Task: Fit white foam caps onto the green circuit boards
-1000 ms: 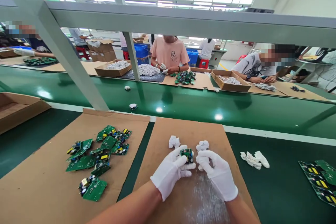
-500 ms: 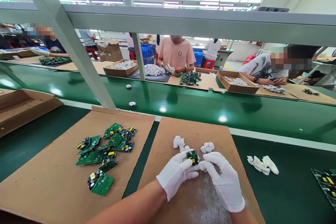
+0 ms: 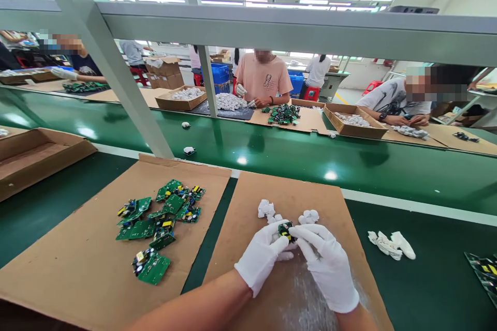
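Note:
In a white glove, my left hand grips a small green circuit board with a yellow part on it. My right hand, also gloved, has its fingertips pressed on the board's right side; whether they pinch something small is hidden. Just beyond the hands, white putty-like lumps and another white lump lie on the cardboard sheet. A pile of green circuit boards with yellow and black parts rests on the left cardboard.
Behind the cardboard runs a green conveyor belt carrying small white-topped pieces. A slanted metal post rises at left beside a cardboard tray. White cloth scraps lie at right. Across the belt sits a person in pink.
My right hand has moved left, bringing its fingertips onto the board. The white-topped pieces on the belt have shifted left. The person in pink has raised one hand.

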`<state>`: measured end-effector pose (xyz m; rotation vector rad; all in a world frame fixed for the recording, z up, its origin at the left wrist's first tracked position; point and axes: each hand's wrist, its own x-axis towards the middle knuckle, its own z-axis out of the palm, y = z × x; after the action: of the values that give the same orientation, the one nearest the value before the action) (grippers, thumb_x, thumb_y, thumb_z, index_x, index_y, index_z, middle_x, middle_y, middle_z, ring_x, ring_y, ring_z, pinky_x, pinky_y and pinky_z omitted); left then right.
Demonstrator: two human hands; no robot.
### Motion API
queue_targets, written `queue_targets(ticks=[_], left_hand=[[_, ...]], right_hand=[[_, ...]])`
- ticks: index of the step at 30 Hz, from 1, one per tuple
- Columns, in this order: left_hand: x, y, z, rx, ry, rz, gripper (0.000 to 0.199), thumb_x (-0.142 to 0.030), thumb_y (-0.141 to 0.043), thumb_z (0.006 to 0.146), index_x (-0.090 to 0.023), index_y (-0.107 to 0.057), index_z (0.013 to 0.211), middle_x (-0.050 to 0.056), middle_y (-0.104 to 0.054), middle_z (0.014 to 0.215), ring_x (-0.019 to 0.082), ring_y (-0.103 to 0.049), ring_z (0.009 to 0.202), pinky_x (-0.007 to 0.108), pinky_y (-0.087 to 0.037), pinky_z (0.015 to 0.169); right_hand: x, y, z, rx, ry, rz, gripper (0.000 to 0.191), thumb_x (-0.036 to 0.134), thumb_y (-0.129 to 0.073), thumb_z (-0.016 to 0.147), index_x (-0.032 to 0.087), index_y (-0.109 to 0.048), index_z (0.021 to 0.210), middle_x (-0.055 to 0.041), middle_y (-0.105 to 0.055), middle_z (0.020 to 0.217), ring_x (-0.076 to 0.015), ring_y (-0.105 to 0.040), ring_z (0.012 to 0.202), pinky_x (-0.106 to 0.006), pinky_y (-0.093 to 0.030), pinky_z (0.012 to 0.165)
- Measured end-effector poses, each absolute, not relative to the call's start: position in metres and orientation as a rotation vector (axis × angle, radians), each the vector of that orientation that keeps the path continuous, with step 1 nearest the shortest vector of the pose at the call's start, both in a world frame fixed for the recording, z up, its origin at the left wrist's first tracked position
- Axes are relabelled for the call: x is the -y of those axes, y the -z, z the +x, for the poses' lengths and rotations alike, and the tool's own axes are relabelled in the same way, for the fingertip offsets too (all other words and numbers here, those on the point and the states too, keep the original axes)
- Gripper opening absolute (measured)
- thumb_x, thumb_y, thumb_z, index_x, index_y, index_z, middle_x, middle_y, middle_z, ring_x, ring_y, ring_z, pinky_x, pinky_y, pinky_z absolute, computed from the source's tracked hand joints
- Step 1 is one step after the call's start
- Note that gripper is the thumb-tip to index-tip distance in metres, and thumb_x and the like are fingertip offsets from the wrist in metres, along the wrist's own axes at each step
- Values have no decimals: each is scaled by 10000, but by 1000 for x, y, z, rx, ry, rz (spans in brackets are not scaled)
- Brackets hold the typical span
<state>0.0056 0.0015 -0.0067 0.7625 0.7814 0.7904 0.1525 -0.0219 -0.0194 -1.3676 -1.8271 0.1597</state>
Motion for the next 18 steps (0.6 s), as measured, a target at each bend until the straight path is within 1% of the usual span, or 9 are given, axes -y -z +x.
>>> queue_targets(ticks=[4, 8, 10, 15, 18], left_hand=[[-1, 9, 7, -813, -849, 782, 510, -327, -670, 684, -147, -515, 1135, 120, -595, 1112, 215, -604, 947, 256, -476, 704], [-1, 17, 7, -838, -914, 751, 578, -348, -715, 623, -174, -534, 1144, 107, -504, 1255, 228, -570, 1012, 255, -482, 709], [-2, 20, 8, -839, -921, 749, 583, -341, -725, 609, -180, -548, 1141, 100, -482, 1280, 232, -554, 1029, 257, -486, 711], [-2, 19, 8, -803, -916, 792, 541, -300, -697, 650, -155, -558, 1152, 98, -596, 1103, 215, -565, 961, 279, -490, 732], [0, 20, 8, -824, -919, 817, 514, -290, -679, 665, -148, -567, 1147, 98, -604, 1082, 226, -556, 961, 296, -496, 734]], right_hand=[[26, 17, 152, 1740, -135, -1335, 195, 230, -587, 800, 241, -627, 990, -23, -660, 871, -152, -627, 740, -271, -514, 692], [28, 18, 152, 1773, -116, -1325, 194, 204, -579, 798, 255, -625, 980, -10, -660, 869, -139, -622, 744, -257, -502, 693], [28, 19, 152, 1791, -100, -1329, 203, 212, -570, 802, 259, -625, 992, -11, -660, 877, -141, -624, 757, -259, -500, 701], [28, 19, 151, 1801, -110, -1342, 182, 222, -565, 806, 245, -621, 978, -25, -660, 874, -151, -626, 762, -264, -504, 696], [29, 18, 151, 1770, -119, -1353, 147, 233, -564, 808, 234, -621, 944, -30, -662, 849, -152, -624, 713, -265, -505, 661]])
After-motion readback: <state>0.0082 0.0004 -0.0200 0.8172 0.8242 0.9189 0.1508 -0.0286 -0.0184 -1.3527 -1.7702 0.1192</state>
